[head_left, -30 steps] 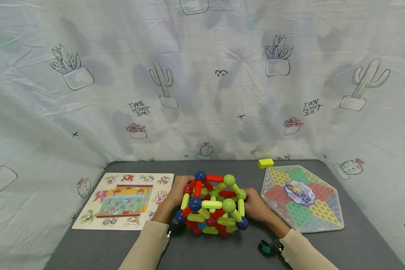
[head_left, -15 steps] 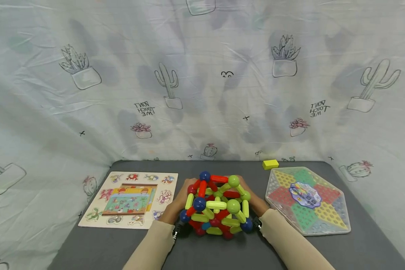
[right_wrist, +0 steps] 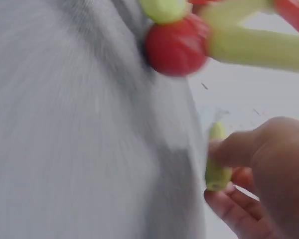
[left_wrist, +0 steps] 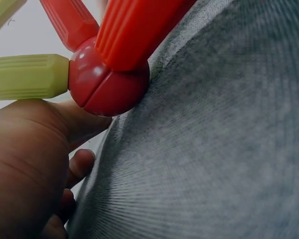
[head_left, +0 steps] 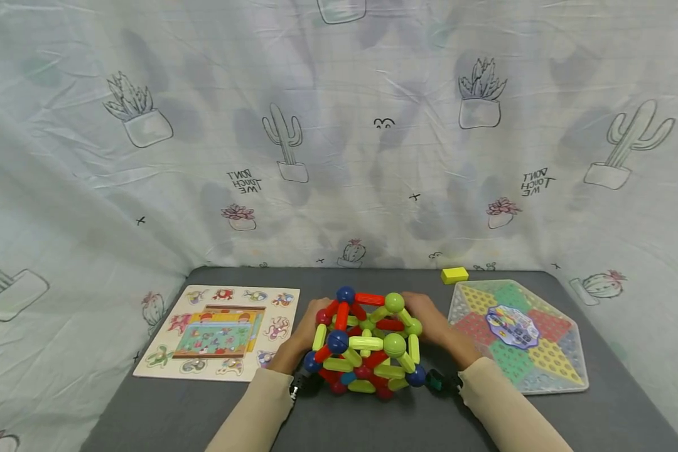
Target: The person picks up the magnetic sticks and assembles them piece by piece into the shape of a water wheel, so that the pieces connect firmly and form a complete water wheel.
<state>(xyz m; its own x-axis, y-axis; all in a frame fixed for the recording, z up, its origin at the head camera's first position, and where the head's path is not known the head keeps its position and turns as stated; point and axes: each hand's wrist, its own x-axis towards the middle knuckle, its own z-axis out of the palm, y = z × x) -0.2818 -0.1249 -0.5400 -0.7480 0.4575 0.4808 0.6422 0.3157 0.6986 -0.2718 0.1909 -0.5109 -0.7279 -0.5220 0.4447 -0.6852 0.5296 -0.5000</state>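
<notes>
The ball-and-rod cage (head_left: pixel 364 344) sits on the grey mat (head_left: pixel 164 408), front and centre, with a hand on each side. Biggest change over the last second: the right hand (head_left: pixel 436 326) has crept round. It was down at the cage's right near corner, and now it's up along the far right side, near the green top ball. The left hand (head_left: pixel 305 331) has hardly budged on the cage's left. The cage itself looks the same shape and is in about the same spot, so my read is it's being re-gripped for a turn or lift, not pulled apart.

Fingers: in the right wrist view a right fingertip (right_wrist: pixel 229 149) presses on a green rod (right_wrist: pixel 217 162), with the rest of the fingers curled under it, so that hand has hold of a rod. That shot is blurry, so take it as probably a pinch. The left hand's thumb (left_wrist: pixel 77 124) sits right under a red ball (left_wrist: pixel 107 82), with fingers curled below, cupping the frame there.

Hard to see: from the head view both hands are mostly hidden behind the cage, and both wrist views cut off all but a couple of rods.

Left of the cage is a puzzle board (head_left: pixel 217 333), right of it a hexagonal game board (head_left: pixel 516 333), and beyond that a yellow block (head_left: pixel 454 275).
</notes>
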